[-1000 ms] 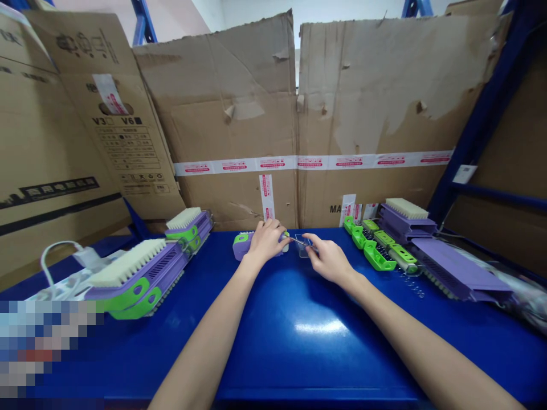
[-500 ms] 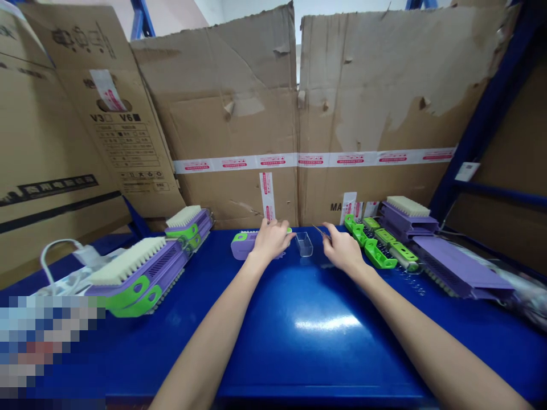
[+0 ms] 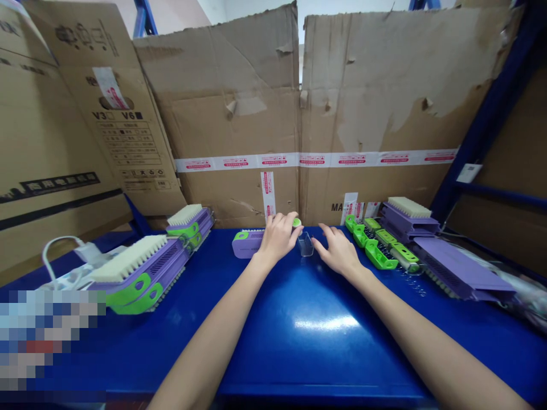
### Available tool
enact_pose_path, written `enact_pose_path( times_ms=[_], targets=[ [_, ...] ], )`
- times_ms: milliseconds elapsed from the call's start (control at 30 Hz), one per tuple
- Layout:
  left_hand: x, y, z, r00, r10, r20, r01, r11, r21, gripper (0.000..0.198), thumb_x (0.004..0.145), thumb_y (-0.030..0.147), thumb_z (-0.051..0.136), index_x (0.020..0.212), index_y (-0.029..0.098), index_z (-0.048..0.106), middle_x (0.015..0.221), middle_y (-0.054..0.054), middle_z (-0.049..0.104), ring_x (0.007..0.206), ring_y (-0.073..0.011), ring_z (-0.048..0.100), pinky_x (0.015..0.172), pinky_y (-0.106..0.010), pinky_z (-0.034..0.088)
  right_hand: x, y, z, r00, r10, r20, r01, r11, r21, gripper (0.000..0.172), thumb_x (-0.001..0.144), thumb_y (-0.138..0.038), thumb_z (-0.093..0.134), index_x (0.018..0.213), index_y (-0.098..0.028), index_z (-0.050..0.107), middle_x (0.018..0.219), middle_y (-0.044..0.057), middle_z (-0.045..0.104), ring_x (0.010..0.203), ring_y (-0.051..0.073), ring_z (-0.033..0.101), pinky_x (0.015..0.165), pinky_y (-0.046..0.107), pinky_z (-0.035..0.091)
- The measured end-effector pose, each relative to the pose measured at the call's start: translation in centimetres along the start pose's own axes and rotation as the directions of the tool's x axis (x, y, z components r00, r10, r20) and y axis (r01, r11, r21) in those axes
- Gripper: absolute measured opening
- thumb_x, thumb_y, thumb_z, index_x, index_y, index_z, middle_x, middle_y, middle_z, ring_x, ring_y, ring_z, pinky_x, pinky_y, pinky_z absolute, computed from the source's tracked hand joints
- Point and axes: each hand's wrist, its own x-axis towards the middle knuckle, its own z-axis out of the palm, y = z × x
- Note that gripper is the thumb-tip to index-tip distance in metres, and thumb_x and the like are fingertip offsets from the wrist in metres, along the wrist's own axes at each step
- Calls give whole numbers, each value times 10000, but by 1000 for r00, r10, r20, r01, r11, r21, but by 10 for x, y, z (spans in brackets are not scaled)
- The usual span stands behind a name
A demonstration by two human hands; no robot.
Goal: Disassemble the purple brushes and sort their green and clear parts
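My left hand (image 3: 278,234) is closed around a small round-ended green part (image 3: 296,223), showing between its thumb and fingertips. Partly behind that hand, a purple brush body with a green end cap (image 3: 248,244) lies on the blue table. Between my hands sits a small clear plastic box (image 3: 305,245), and its contents are too small to make out. My right hand (image 3: 337,247) is open at the box's right side, thumb close to its edge and fingers spread. No tool shows in the right hand.
Purple brushes (image 3: 128,262) with cream bristles are stacked at left, near a white plug and cable (image 3: 89,254). Green caps (image 3: 378,254), yellow-green inserts (image 3: 395,249), springs (image 3: 412,282) and purple housings (image 3: 461,267) lie at right. Cardboard sheets (image 3: 231,125) stand behind.
My left hand has risen and turned, and the green part now shows in its fingers. My right hand has shifted toward the clear box; the thin pointed item at its fingertips no longer shows.
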Motion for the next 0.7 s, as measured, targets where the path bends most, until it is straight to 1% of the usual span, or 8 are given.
enact_pose_path(
  times_ms=[67,100,200,300,400,500,600,700],
  targets=[
    [1,7,-2,998,-60,14,61,993,-98,262,900,376,434,1068,186,498,994,-64,639,954,-208,554,867,-342,369,-1,-7,4,985,-143,-92,157,974,164,513,853,-395,462,1300,-146,429,1162,144,587,1048,262,547,862,385,442],
    [2,9,-2,996,-86,25,89,985,-149,245,899,380,437,1046,196,500,990,-54,638,949,-199,562,872,-337,375,-1,-11,7,977,-172,-123,198,950,241,508,836,-362,483,1294,-149,431,1149,137,595,1028,255,554,862,390,443],
    [4,12,-1,988,-144,59,155,947,-282,219,896,390,436,1013,217,501,965,-36,640,922,-183,584,853,-328,400,-1,-18,15,976,-132,-172,196,881,431,480,802,-265,486,1266,-155,444,1064,114,634,912,214,598,816,358,466],
    [4,9,0,981,-177,85,195,921,-336,214,897,390,428,1007,222,502,925,-29,650,883,-180,595,817,-324,415,0,-21,19,980,-60,-192,149,860,488,502,786,-267,499,1268,-141,439,998,100,654,828,190,616,770,322,473],
    [3,5,-1,983,-155,98,176,945,-277,204,892,359,432,1020,218,505,914,-30,655,915,-192,580,826,-337,401,2,-20,18,981,2,-195,79,909,408,526,792,-309,504,1282,-132,430,953,94,666,818,200,615,744,322,455],
    [-1,3,-3,990,-35,136,56,987,-154,222,860,307,467,1051,203,514,1003,-52,644,999,-216,541,876,-368,368,3,-21,17,986,28,-166,19,961,277,482,820,-326,477,1269,-150,451,962,91,669,847,210,608,735,320,420],
    [-4,1,-2,978,84,192,-82,996,-22,239,830,273,484,1042,180,540,1037,-80,629,1032,-244,510,938,-413,318,2,-22,16,993,-3,-119,15,994,105,408,843,-321,467,1218,-164,502,973,92,667,882,223,593,736,321,377],
    [-5,-2,-1,975,92,202,-106,993,56,228,832,263,467,1022,177,561,1017,-95,626,1033,-258,497,961,-438,285,2,-23,18,996,-42,-73,40,998,-38,327,869,-327,463,1145,-181,558,955,91,667,889,221,576,720,311,337]
  ],
)
